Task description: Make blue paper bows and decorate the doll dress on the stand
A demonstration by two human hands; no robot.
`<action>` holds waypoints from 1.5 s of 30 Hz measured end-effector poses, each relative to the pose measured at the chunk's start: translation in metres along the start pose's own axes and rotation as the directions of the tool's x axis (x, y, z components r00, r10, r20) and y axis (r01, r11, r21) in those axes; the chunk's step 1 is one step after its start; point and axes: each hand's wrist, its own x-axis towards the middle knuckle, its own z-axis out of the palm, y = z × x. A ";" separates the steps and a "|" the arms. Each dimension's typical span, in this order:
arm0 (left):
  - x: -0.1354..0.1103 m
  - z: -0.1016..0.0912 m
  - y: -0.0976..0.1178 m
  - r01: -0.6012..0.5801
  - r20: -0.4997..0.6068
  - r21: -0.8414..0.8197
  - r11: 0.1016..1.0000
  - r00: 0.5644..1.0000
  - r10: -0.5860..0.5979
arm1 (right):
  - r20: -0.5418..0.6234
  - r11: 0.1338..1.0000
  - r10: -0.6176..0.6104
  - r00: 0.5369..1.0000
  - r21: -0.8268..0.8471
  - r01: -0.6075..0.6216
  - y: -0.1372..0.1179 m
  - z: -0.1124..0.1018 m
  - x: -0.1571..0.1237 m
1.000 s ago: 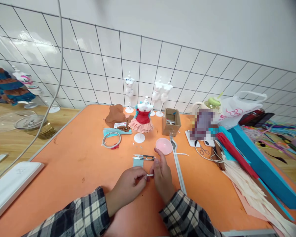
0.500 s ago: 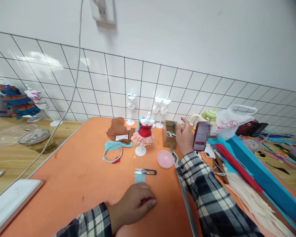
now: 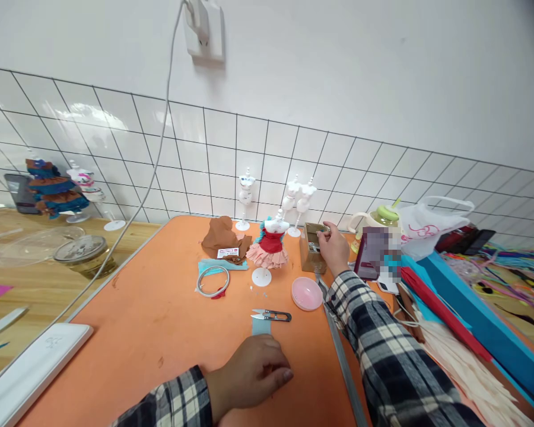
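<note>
My left hand (image 3: 253,372) rests on the orange mat with its fingers loosely curled and nothing visible in them. A small light-blue piece of fabric (image 3: 261,326) lies just beyond its knuckles. Thread snips (image 3: 271,315) lie across the top of that piece. At the right edge of a small brown box (image 3: 310,261) is my right hand (image 3: 335,249), fingers pinched together; what they hold, if anything, is too small to make out. Small items show inside the box. Left of it stands a miniature dress form (image 3: 273,244) in a red bodice and ruffled peach skirt.
A pink bowl (image 3: 307,294) and a long metal ruler (image 3: 345,362) lie near my right forearm. Bare dress forms (image 3: 246,196) stand along the wall. Brown fabric (image 3: 222,236) and a ring (image 3: 213,281) sit left. A phone (image 3: 368,256) leans upright at right.
My right hand has drawn its raised index finger in and now pinches at the box's edge. The left hand stays on the mat. The whole view has shifted slightly.
</note>
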 end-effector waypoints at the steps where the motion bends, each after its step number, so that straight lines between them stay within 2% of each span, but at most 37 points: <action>1: 0.000 0.001 0.000 -0.003 -0.002 0.003 1.000 1.000 0.003 | 0.002 1.000 -0.006 1.000 0.001 0.006 0.000 0.000 0.000; 13: 0.000 0.002 0.001 -0.027 0.038 -0.022 0.999 0.999 0.027 | 0.016 0.987 -0.018 1.000 0.162 0.016 0.010 0.007 0.006; 16: 0.000 0.005 0.001 -0.034 0.032 -0.039 0.999 0.999 0.035 | -0.038 0.978 -0.041 0.998 0.204 0.048 0.003 -0.003 0.001; 19: -0.001 0.000 -0.002 0.032 -0.071 -0.066 0.997 0.997 -0.036 | -0.144 0.925 -0.116 0.983 0.344 0.159 -0.015 -0.020 -0.024; 20: -0.002 -0.004 -0.005 0.076 -0.122 -0.092 0.993 0.989 -0.087 | -0.130 0.889 -0.145 0.981 0.418 0.187 -0.021 -0.026 -0.039; 23: -0.007 -0.021 -0.014 0.184 -0.221 -0.215 0.959 0.947 -0.232 | 0.100 0.784 -0.302 0.948 0.592 0.187 -0.036 -0.033 -0.098; 25: -0.011 -0.032 -0.020 0.200 -0.252 -0.272 0.941 0.929 -0.270 | 0.302 0.744 -0.351 0.886 0.665 0.068 -0.038 -0.029 -0.139; 26: -0.012 -0.036 -0.022 0.209 -0.249 -0.278 0.938 0.927 -0.280 | 0.368 0.711 -0.346 0.863 0.703 -0.015 -0.037 -0.024 -0.157; 29: -0.015 -0.040 -0.025 0.195 -0.233 -0.232 0.953 0.940 -0.249 | 0.487 0.669 -0.291 0.823 0.719 -0.189 -0.031 -0.007 -0.191; 32: -0.013 -0.037 -0.022 0.175 -0.251 -0.135 0.975 0.946 -0.205 | 0.545 0.641 -0.305 0.781 0.724 -0.255 -0.027 0.004 -0.201; 35: -0.010 -0.033 -0.019 0.234 -0.315 -0.047 0.971 0.919 -0.236 | 0.556 0.618 -0.298 0.776 0.732 -0.287 -0.026 0.005 -0.201; 39: -0.008 -0.031 -0.017 0.282 -0.374 -0.011 0.959 0.889 -0.265 | 0.557 0.610 -0.315 0.768 0.739 -0.286 -0.023 0.002 -0.206; 42: -0.007 -0.029 -0.019 0.236 -0.360 0.042 0.971 0.910 -0.206 | 0.560 0.618 -0.356 0.748 0.742 -0.261 -0.020 0.000 -0.209; 45: -0.006 -0.029 -0.021 0.122 -0.330 0.115 0.986 0.941 -0.078 | 0.576 0.648 -0.377 0.726 0.724 -0.238 -0.018 -0.003 -0.210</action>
